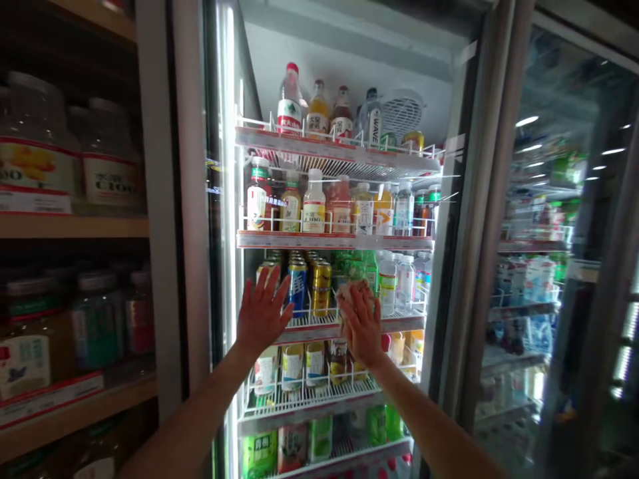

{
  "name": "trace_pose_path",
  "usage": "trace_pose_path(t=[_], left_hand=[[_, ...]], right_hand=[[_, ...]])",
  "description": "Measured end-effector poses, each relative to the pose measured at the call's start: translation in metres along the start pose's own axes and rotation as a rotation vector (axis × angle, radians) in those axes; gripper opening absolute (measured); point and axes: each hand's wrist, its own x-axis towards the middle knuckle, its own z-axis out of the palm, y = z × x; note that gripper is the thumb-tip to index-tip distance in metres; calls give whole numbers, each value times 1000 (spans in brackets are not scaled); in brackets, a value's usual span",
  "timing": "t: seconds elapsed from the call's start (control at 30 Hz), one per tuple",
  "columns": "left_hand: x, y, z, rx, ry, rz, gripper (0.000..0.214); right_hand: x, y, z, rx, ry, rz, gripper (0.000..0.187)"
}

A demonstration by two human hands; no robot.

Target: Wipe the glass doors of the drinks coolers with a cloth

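My left hand (262, 313) is open, fingers spread and lying flat, seemingly against the glass front of a lit drinks fridge (227, 199), level with the shelf of cans (319, 283). My right hand (362, 329) presses a pale crumpled cloth (352, 291) to the same surface a little to the right, in front of green bottles (362, 266). Both forearms reach up from the bottom of the view.
Inside the fridge, wire shelves (334, 239) hold several rows of bottles and cans. Wooden shelves (70, 226) with large jars stand on the left. A second glass-fronted cooler (549, 266) with reflections stands on the right.
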Motion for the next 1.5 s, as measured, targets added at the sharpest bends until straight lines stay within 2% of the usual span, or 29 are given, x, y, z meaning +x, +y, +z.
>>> trace_pose_path(t=[0.07,0.23,0.43,0.57,0.77,0.93,1.1,1.23,1.43,1.5], left_hand=[[0,0,0,-4,-3,-3,71],[0,-1,1,-26,6,-28,70],[0,-1,1,-32,-6,-20,71],[0,-1,1,-41,7,-23,72],[0,0,1,-70,-6,-42,70],[-1,1,1,-86,-24,-66,70],[-1,1,0,-101,-37,-77,69],[0,1,-1,-73,-37,-63,69],[1,0,-1,-86,-33,-60,68],[1,1,-1,-90,-32,-69,68]], right_hand=[[-4,4,0,0,-6,-30,59],[10,15,-2,-14,77,92,60],[2,24,-5,-28,20,27,57],[6,36,-6,-54,109,116,56],[-16,52,-13,-64,10,60,58],[-10,72,-17,-51,118,167,55],[-17,79,-21,-17,77,89,56],[-5,91,-23,-8,159,152,55],[-15,106,-24,-16,133,118,53],[-10,118,-24,-35,170,136,49]])
